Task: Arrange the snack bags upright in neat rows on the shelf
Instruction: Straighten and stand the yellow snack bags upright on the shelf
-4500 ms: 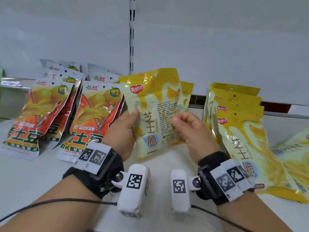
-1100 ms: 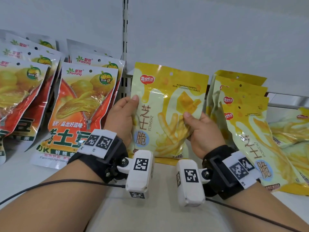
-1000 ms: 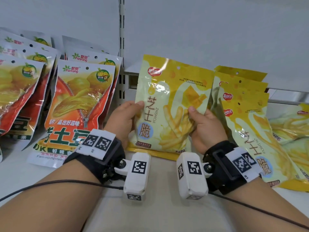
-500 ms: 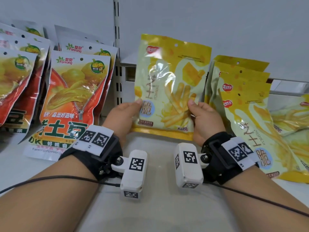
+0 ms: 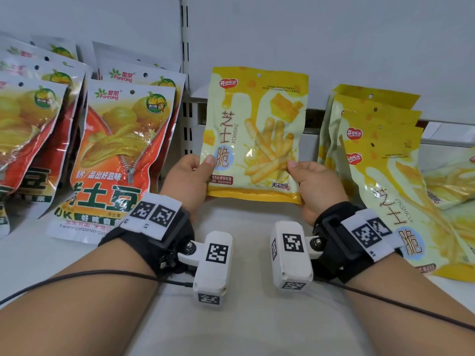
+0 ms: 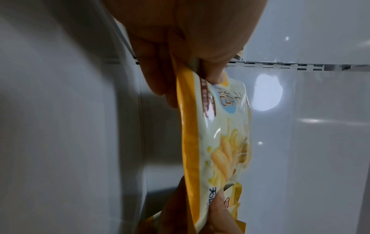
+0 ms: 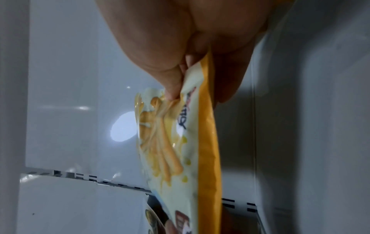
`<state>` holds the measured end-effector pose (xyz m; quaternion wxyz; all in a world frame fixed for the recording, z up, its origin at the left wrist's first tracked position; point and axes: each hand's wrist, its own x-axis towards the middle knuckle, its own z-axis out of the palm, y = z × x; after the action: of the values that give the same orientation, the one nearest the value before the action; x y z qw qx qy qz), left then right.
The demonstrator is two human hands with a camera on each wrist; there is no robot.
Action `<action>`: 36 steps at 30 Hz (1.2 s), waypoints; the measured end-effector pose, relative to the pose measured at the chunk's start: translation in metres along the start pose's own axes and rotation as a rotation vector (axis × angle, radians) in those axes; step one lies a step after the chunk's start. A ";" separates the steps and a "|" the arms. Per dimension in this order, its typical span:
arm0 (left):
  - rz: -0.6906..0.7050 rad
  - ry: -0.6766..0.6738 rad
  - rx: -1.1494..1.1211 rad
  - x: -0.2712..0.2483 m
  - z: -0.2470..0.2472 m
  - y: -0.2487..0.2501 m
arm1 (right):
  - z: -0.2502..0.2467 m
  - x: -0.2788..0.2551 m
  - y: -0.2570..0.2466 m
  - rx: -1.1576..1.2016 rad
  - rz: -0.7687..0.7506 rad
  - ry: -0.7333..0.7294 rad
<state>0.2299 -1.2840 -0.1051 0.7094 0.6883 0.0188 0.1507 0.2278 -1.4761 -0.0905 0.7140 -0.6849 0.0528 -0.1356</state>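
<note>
Both hands hold one yellow cheese-stick bag upright over the white shelf, at about 12 o'clock from the wrists in the head view. The left hand pinches the bag's lower left corner, thumb on the printed front and the other fingers behind it; the left wrist view shows the same pinch, with the thumb pressed on the front face. The right hand pinches the lower right corner the same way, thumb in front and fingers behind. The bag's orange bottom seam sits right at the shelf surface; whether it touches cannot be told. At 3 o'clock from the held bag, a row of matching yellow bags leans back toward the white back panel, and more yellow bags lie farther out at the right edge. At 9 o'clock stands a row of orange potato-chip bags, with a second such row beyond it at the left edge
</note>
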 end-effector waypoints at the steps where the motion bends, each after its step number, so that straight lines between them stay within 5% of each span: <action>1: -0.004 0.003 0.003 -0.001 0.001 0.001 | 0.000 -0.001 0.000 -0.006 -0.011 0.018; 9: 0.034 0.102 0.065 -0.001 -0.007 0.005 | 0.005 -0.011 -0.001 0.120 0.146 -0.362; 19: 0.004 0.070 0.052 0.000 -0.007 0.010 | 0.004 -0.010 -0.001 -0.121 0.002 -0.316; 24: 0.078 0.088 0.018 -0.002 -0.007 0.011 | 0.001 -0.004 -0.004 -0.367 -0.205 -0.041; 26: 0.086 0.001 -0.042 -0.006 -0.002 0.011 | 0.003 -0.010 -0.009 -0.343 -0.214 -0.093; 30: 0.049 -0.378 -0.258 -0.018 0.002 0.020 | 0.009 -0.028 -0.015 -0.114 -0.064 -0.474; 32: 0.053 -0.434 -0.296 -0.019 0.003 0.023 | 0.010 -0.029 -0.015 0.017 -0.111 -0.560; 36: 0.112 -0.125 -0.179 -0.012 0.006 0.021 | 0.009 -0.027 -0.016 0.119 -0.069 -0.487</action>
<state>0.2156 -1.2927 -0.0867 0.7581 0.6304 -0.0776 0.1480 0.2020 -1.4602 -0.0770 0.7398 -0.6554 -0.1523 0.0059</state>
